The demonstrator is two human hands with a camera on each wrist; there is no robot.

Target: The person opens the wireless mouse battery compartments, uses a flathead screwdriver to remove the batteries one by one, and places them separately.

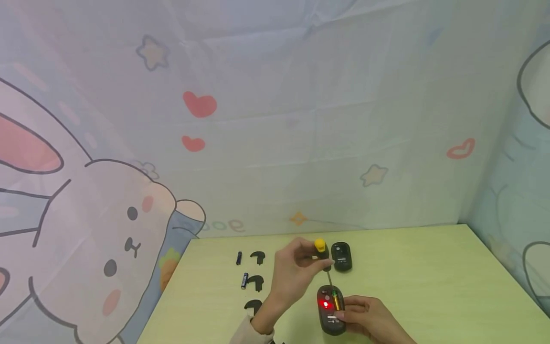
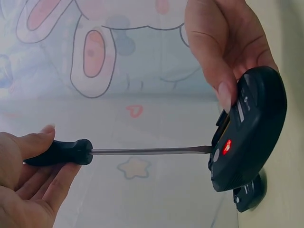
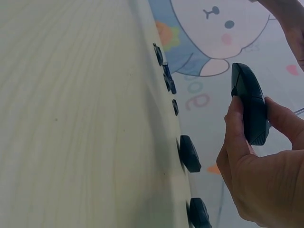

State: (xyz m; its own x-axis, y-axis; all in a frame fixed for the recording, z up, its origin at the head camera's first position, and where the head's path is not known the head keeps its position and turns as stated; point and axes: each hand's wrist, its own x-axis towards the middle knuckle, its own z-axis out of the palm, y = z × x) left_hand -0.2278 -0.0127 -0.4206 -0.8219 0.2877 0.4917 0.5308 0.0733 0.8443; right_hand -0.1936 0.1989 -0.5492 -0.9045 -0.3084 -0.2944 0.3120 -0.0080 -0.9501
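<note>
My left hand [image 1: 291, 276] grips a screwdriver [image 2: 147, 152] by its black handle, which has a yellow end in the head view. The metal shaft reaches to a black computer mouse [image 1: 325, 319], and its flat tip touches the edge of the battery compartment in the left wrist view. My right hand [image 1: 371, 319] holds that mouse by its sides, off the table, underside showing. A red light [image 1: 325, 304] glows on the underside. Within the uncovered compartment lies a battery [image 1: 336, 303] of gold colour. The right wrist view shows the mouse [image 3: 249, 104] between thumb and fingers.
Another black mouse [image 1: 342, 256] lies underside up behind the held one. Left of my left hand are several black battery covers [image 1: 256, 282] and two dark batteries [image 1: 244, 281]. The pale table [image 1: 429, 267] ends at a printed cloth backdrop [image 1: 301, 143].
</note>
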